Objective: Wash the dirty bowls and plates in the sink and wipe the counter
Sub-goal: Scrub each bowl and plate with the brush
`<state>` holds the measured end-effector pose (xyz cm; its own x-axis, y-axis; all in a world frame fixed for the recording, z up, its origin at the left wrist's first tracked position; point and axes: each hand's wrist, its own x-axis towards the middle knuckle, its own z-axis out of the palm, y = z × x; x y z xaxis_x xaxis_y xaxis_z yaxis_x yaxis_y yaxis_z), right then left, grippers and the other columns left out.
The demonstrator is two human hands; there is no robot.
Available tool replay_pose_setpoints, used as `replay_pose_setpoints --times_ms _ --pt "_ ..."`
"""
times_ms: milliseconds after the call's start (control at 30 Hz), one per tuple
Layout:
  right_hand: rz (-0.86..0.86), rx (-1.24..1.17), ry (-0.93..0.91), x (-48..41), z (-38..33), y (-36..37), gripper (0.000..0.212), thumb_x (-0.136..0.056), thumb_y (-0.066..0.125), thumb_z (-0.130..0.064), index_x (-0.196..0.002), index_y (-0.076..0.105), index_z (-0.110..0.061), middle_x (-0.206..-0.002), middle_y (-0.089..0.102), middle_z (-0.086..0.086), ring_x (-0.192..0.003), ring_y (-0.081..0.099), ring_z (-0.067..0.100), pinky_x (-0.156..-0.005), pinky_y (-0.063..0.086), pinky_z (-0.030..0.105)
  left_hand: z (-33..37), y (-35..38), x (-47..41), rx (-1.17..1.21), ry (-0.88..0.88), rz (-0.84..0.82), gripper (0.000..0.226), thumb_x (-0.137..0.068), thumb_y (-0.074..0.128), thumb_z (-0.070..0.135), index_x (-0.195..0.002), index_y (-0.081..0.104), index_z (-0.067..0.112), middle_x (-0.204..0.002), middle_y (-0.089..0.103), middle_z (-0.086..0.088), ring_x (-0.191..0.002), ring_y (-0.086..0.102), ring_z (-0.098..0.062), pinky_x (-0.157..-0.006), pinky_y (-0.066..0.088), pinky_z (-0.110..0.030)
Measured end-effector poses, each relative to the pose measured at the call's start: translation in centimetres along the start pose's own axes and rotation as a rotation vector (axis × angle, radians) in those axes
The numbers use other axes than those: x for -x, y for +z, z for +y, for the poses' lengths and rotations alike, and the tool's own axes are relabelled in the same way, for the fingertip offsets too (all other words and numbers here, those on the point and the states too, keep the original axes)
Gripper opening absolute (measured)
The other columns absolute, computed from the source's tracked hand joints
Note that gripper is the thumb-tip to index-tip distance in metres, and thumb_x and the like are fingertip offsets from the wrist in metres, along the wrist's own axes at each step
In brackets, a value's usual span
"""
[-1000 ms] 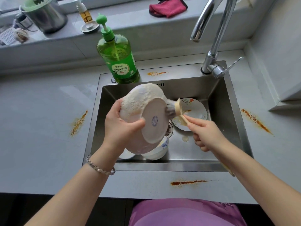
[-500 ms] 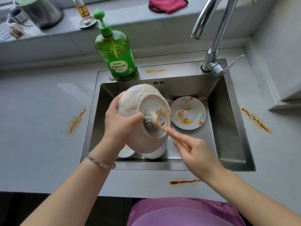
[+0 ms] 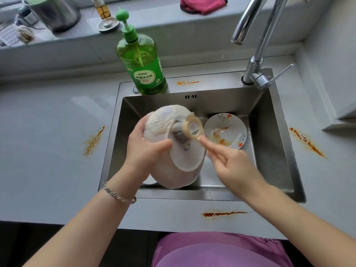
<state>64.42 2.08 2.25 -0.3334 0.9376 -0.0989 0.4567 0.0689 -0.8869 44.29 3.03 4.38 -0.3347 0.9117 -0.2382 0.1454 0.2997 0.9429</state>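
My left hand (image 3: 143, 149) grips a white bowl (image 3: 185, 166), turned bottom-up and tilted over the steel sink (image 3: 273, 151); foam covers its upper side. My right hand (image 3: 231, 162) holds the handle of a dish brush (image 3: 192, 128), whose bristles press on the bowl's base. A dirty flowered plate (image 3: 227, 130) with orange smears lies in the sink on the right. Part of another white dish (image 3: 148, 183) shows under the bowl, mostly hidden.
A green dish-soap bottle (image 3: 142, 64) stands at the sink's back rim, the faucet (image 3: 258, 54) at back right. Orange stains mark the counter on the left (image 3: 94, 141), right (image 3: 306, 141), front (image 3: 223, 213) and back (image 3: 187, 82). A red cloth (image 3: 202, 4) lies on the sill.
The brush has moved from the bowl's right edge onto its base and then slightly up. The bowl stays in my left hand.
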Motion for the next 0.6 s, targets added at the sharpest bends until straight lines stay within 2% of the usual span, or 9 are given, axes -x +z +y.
replay_pose_setpoints --times_ms 100,200,267,333,367,467,533,567,600 --pt "-0.058 0.035 -0.017 0.7 -0.4 0.1 0.057 -0.094 0.05 -0.016 -0.11 0.039 -0.07 -0.103 0.068 0.018 -0.098 0.062 0.036 -0.085 0.048 0.052 -0.2 -0.3 -0.1 0.031 -0.029 0.013 0.067 -0.051 0.071 0.012 -0.11 0.057 0.04 -0.105 0.064 0.013 -0.097 0.064 -0.007 -0.076 0.057 -0.027" --pt "-0.039 -0.009 0.119 -0.9 1.1 -0.9 0.046 -0.094 0.049 -0.016 -0.121 0.046 -0.053 -0.117 0.066 0.004 -0.112 0.058 0.022 -0.099 0.045 0.04 -0.4 -0.3 0.0 0.002 -0.027 0.017 0.077 -0.052 0.071 0.01 -0.119 0.055 0.045 -0.111 0.058 0.022 -0.098 0.062 0.0 -0.075 0.055 -0.019" --pt "-0.085 -0.014 0.072 -0.2 0.8 -0.2 0.048 -0.094 0.05 -0.017 -0.114 0.047 -0.061 -0.114 0.068 0.005 -0.109 0.059 0.024 -0.097 0.046 0.04 -0.6 -0.1 0.1 0.001 -0.036 0.029 0.075 -0.056 0.074 0.006 -0.118 0.056 0.044 -0.114 0.058 0.019 -0.102 0.061 -0.006 -0.077 0.056 -0.022" --pt "-0.131 -0.011 0.028 1.3 0.0 0.5 0.054 -0.094 0.05 -0.02 -0.105 0.042 -0.072 -0.11 0.069 0.004 -0.104 0.061 0.025 -0.092 0.048 0.042 -0.9 -0.2 0.1 0.014 -0.055 0.056 0.072 -0.053 0.074 0.009 -0.113 0.058 0.045 -0.114 0.059 0.015 -0.102 0.061 -0.01 -0.075 0.056 -0.023" --pt "-0.148 0.009 0.048 1.5 0.2 0.1 0.053 -0.094 0.05 -0.02 -0.106 0.042 -0.072 -0.11 0.069 0.003 -0.103 0.061 0.025 -0.091 0.048 0.043 -1.0 -0.4 0.1 0.026 -0.057 0.072 0.07 -0.051 0.072 0.011 -0.111 0.059 0.046 -0.113 0.059 0.015 -0.1 0.061 -0.009 -0.072 0.056 -0.021" --pt "-0.138 0.049 0.204 0.9 2.2 -1.3 0.043 -0.095 0.048 -0.021 -0.121 0.044 -0.056 -0.111 0.069 0.004 -0.104 0.061 0.028 -0.091 0.047 0.046 -1.1 -0.9 -0.1 0.047 -0.037 0.12 0.068 -0.055 0.073 0.007 -0.106 0.06 0.051 -0.108 0.058 0.019 -0.096 0.062 -0.009 -0.062 0.055 -0.019" --pt "-0.199 0.049 0.153 1.8 1.8 -0.8 0.045 -0.095 0.048 -0.022 -0.118 0.044 -0.06 -0.103 0.071 0.006 -0.093 0.066 0.023 -0.085 0.052 0.04 -1.1 -1.0 -0.2 0.049 -0.023 0.138 0.069 -0.059 0.073 0.003 -0.106 0.06 0.051 -0.106 0.058 0.021 -0.095 0.062 -0.008 -0.061 0.055 -0.018" --pt "-0.235 0.044 0.101 2.5 1.2 -0.3 0.049 -0.095 0.048 -0.022 -0.113 0.043 -0.067 -0.096 0.072 0.006 -0.076 0.066 0.012 -0.076 0.054 0.028 -1.1 -1.0 -0.3 0.058 -0.021 0.142 0.069 -0.057 0.073 0.004 -0.107 0.06 0.05 -0.106 0.059 0.02 -0.095 0.063 -0.007 -0.061 0.054 -0.017" --pt "-0.259 0.048 0.073 2.9 0.9 0.0 0.052 -0.094 0.049 -0.022 -0.11 0.041 -0.071 -0.088 0.072 0.004 -0.061 0.06 0.005 -0.064 0.05 0.019 -1.1 -1.1 -0.2 0.07 -0.021 0.143 0.069 -0.055 0.073 0.006 -0.106 0.061 0.051 -0.107 0.059 0.019 -0.095 0.063 -0.007 -0.062 0.054 -0.017"
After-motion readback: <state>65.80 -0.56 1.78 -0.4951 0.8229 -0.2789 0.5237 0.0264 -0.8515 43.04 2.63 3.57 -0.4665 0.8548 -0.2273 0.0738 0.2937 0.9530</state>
